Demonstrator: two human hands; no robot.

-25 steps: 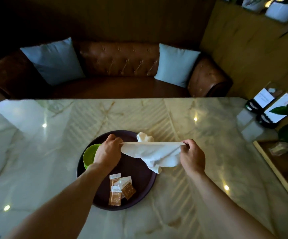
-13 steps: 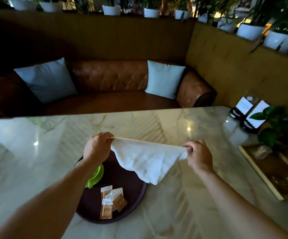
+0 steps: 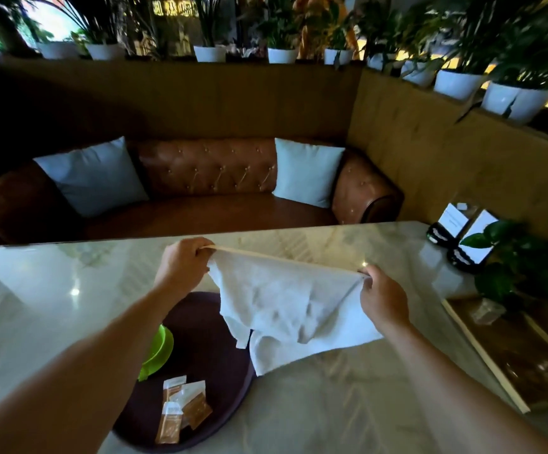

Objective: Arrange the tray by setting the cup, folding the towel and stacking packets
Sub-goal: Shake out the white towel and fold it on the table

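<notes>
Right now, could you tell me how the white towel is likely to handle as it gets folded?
Probably floppy: the towel sags and creases below the edge stretched between the left hand and right hand. It seems light, since pinches at two corners carry it. Its loose lower corner may drag over the tray.

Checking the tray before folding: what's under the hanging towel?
Under the towel: tray edge and table. Whatever lies directly behind the cloth is covered.

White towel (image 3: 294, 309), green cup (image 3: 158, 350), dk purple tray (image 3: 220, 417), marble-veined table (image 3: 348, 411).
</notes>
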